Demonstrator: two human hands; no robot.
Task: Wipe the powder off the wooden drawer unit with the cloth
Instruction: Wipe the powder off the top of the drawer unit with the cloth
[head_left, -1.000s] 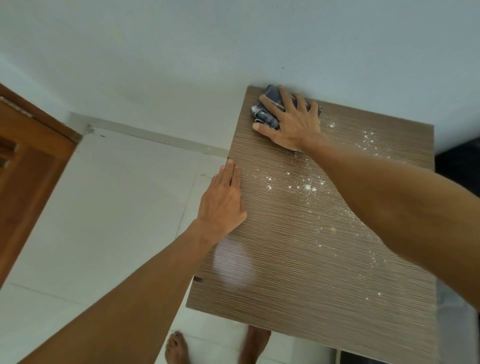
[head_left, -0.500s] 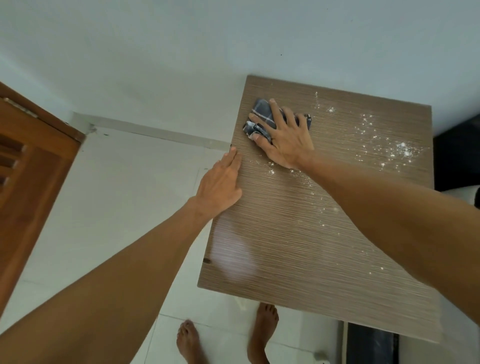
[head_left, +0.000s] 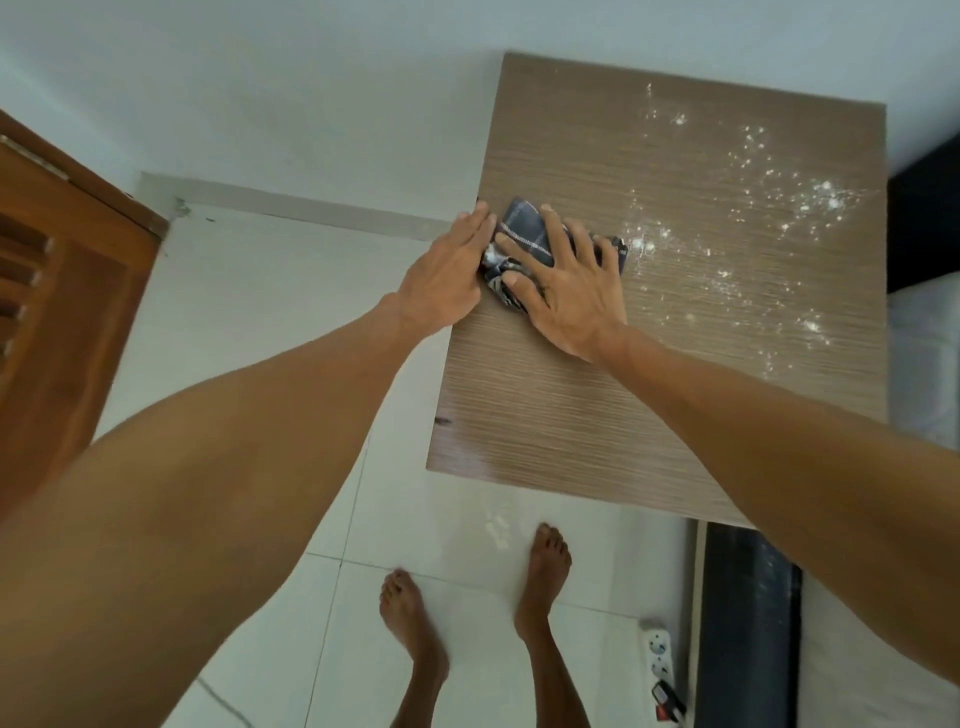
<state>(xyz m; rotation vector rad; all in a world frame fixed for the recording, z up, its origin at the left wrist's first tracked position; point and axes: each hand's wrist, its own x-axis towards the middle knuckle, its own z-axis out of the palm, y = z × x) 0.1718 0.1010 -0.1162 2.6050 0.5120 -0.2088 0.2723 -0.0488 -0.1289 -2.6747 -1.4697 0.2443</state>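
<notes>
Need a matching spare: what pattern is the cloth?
The cloth is dark navy with thin white check lines, seen in the head view.

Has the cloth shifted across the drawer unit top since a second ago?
Yes. The cloth, under the right hand, came from the far wall-side corner toward the near edge along the drawer unit's left edge.

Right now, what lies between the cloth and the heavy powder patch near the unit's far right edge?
In the head view, only wood top with scattered white specks separates the cloth under the right hand from the powder patch.
</notes>
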